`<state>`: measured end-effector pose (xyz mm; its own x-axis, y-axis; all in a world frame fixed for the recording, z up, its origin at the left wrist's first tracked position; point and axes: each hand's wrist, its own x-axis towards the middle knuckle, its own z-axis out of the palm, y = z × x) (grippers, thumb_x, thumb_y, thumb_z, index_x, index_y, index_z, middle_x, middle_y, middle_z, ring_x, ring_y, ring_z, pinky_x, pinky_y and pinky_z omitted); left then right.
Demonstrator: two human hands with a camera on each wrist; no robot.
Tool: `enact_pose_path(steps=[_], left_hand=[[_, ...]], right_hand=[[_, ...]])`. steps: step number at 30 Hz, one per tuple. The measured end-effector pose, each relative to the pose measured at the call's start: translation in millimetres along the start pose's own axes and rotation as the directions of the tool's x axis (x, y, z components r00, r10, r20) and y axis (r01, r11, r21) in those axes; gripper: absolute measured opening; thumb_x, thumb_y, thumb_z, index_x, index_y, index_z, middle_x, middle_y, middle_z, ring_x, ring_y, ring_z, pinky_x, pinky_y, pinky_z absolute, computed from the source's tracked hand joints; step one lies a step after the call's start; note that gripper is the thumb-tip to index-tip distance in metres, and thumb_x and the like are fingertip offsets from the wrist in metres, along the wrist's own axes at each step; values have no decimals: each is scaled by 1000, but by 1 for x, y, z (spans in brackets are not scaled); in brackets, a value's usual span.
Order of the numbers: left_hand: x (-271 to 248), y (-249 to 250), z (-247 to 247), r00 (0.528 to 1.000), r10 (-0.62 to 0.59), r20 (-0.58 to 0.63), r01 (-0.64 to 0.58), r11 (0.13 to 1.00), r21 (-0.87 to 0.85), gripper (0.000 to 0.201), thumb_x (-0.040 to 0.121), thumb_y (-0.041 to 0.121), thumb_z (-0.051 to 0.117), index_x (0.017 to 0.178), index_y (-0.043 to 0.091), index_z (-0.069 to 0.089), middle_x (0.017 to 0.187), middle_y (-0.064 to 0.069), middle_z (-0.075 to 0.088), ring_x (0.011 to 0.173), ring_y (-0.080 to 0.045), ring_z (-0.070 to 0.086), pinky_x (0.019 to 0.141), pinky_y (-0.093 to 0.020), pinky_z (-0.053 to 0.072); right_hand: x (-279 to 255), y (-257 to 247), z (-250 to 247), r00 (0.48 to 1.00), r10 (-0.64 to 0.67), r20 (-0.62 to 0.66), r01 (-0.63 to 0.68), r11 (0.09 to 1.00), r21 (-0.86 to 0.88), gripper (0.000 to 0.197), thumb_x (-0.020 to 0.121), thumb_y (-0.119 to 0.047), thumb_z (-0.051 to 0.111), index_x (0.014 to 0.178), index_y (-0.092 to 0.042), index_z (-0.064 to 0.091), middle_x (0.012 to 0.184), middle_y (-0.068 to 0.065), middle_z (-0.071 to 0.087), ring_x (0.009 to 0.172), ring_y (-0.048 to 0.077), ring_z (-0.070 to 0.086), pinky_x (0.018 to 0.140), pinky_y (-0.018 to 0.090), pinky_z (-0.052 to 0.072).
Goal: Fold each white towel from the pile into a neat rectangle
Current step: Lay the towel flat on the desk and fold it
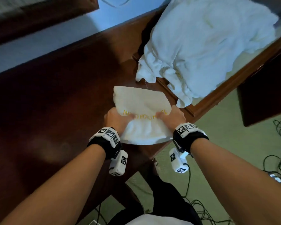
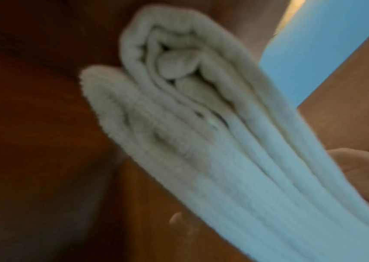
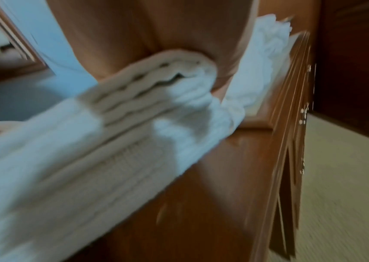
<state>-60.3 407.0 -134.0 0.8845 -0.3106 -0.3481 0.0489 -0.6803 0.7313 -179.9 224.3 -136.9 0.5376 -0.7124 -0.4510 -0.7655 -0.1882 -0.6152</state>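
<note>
Folded towel [image 1: 141,101] over the dark counter [image 1: 55,103], gripped at its near edge by left hand [image 1: 118,119] and right hand [image 1: 173,116]. Unfolded pile [image 1: 201,46] just beyond, right.

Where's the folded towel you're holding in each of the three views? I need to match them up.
Head: folded towel at centre, gripped by left hand and right hand.
Left wrist: folded towel runs diagonally from top centre to lower right, layered edges showing.
Right wrist: folded towel fills the left and centre.
Shared landmark: dark wooden tabletop.
</note>
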Motion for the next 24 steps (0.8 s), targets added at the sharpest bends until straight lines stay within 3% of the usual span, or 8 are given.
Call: enact_pose_path(steps=[3, 7, 10, 15, 19, 24], left_hand=[[-4, 43, -6, 996, 93, -9, -93, 996, 5, 35, 74, 39, 83, 97, 14, 74, 89, 1, 74, 85, -19, 69, 63, -21, 49], [-13, 111, 2, 965, 260, 14, -261, 965, 24, 37, 78, 43, 80, 100, 14, 75, 98, -2, 76, 96, -22, 70, 87, -34, 55], [-18, 165, 25, 933, 358, 17, -359, 933, 19, 35, 80, 44, 78, 104, 18, 74, 103, 0, 76, 100, -20, 69, 93, -36, 54], [-29, 256, 93, 907, 421, 23, -421, 907, -9, 41, 78, 50, 72, 104, 19, 76, 93, 4, 73, 92, -19, 66, 77, -26, 48], [-38, 324, 163, 886, 462, 35, -460, 886, -57, 69, 61, 69, 64, 104, 15, 73, 97, -1, 74, 93, -26, 67, 85, -38, 55], [-47, 399, 243, 864, 501, 61, -492, 863, -112, 66, 60, 68, 65, 98, 16, 74, 94, -1, 74, 91, -23, 67, 78, -31, 52]], right_hand=[[-5, -13, -42, 996, -63, -59, 65, 997, 37, 51, 84, -51, 68, 117, -16, 52, 106, 2, 56, 89, 25, 54, 77, 33, 43], [-6, -17, -113, 982, -121, -147, 135, 987, 89, 46, 85, -48, 69, 112, -16, 51, 102, 0, 56, 87, 22, 54, 75, 30, 41], [2, -10, -168, 967, -135, -216, 160, 982, 102, 45, 85, -48, 68, 110, -16, 50, 102, 1, 55, 88, 22, 53, 75, 30, 41], [23, 26, -265, 935, -118, -336, 157, 983, 91, 48, 84, -50, 68, 115, -16, 54, 102, 3, 59, 94, 26, 56, 76, 29, 39], [47, 64, -344, 900, -102, -424, 153, 984, 89, 54, 79, -52, 69, 118, -17, 57, 116, 8, 66, 107, 32, 62, 87, 35, 50], [69, 105, -432, 866, -72, -495, 100, 995, 30, 53, 80, -52, 66, 117, -15, 55, 110, 8, 65, 103, 32, 63, 85, 40, 53]])
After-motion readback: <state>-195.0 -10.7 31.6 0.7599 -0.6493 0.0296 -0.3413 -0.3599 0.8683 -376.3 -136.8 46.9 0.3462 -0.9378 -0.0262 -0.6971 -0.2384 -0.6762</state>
